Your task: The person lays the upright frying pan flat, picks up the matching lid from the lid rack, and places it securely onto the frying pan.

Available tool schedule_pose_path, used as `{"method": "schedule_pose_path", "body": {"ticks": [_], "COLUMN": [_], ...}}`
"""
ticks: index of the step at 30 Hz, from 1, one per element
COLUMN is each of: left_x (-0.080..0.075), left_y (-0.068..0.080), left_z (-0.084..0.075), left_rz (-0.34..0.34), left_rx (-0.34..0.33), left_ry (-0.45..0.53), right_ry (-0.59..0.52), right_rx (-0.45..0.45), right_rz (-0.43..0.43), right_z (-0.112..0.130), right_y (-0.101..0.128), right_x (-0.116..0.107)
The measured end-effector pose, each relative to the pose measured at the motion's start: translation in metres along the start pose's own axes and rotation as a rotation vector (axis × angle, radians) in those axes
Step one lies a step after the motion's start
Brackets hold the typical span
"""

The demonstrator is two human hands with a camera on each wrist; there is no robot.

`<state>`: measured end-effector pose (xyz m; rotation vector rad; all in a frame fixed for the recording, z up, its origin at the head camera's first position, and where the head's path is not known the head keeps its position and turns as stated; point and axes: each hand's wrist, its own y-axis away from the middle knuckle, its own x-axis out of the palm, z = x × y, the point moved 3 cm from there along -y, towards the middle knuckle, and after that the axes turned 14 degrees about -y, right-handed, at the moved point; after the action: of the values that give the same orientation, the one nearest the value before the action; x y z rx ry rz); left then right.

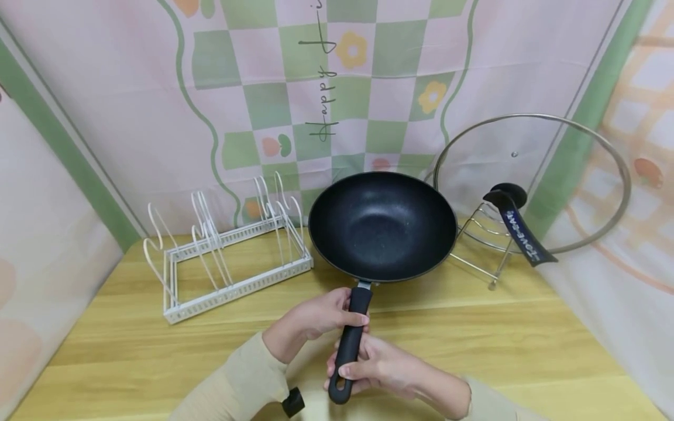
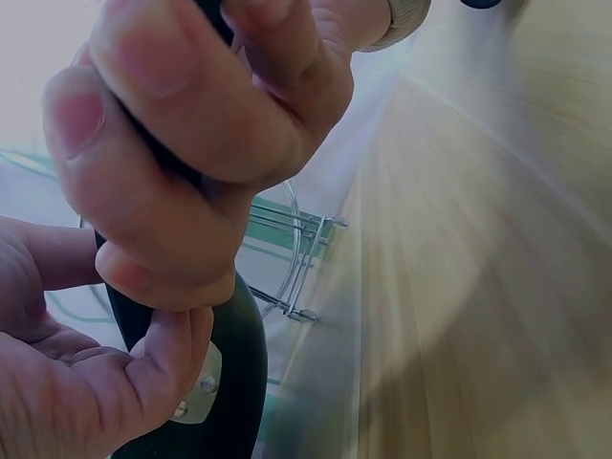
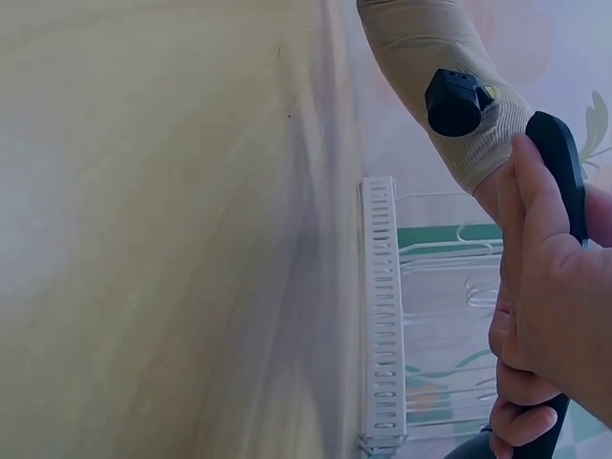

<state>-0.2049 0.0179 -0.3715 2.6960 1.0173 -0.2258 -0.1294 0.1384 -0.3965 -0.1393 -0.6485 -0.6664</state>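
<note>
From the wok (image 1: 382,225), the white wire rack (image 1: 226,254) stands close at 9 o'clock, and the glass lid (image 1: 532,175) on its metal stand (image 1: 487,234) crowds 3 o'clock. Bare wooden table (image 1: 526,345) lies open from 4 through 8 o'clock; the backdrop (image 1: 131,105) walls off 12.

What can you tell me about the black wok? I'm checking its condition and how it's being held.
The black wok is round and deep, with a dark, faintly speckled, empty interior that looks non-stick. A metal bracket joins the bowl to a long black handle with a hanging hole at its end. The left hand grips the handle near the bowl and the right hand grips near the end. Its bowl sits between the white rack and the glass lid.
</note>
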Motion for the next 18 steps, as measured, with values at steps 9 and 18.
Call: {"method": "schedule_pose_path", "body": {"ticks": [9, 18], "left_x": [0.0026, 0.0054], "left_y": [-0.0025, 0.0001], "left_z": [0.0017, 0.0027], "left_rz": [0.008, 0.007], "left_rx": [-0.025, -0.047], "left_ry": [-0.022, -0.013], "right_ry": [-0.01, -0.027], "right_rx": [0.009, 0.031], "right_rz": [-0.018, -0.017], "right_z": [-0.0015, -0.0046], "right_y": [0.0027, 0.0042], "right_x": [-0.0022, -0.0036]}}
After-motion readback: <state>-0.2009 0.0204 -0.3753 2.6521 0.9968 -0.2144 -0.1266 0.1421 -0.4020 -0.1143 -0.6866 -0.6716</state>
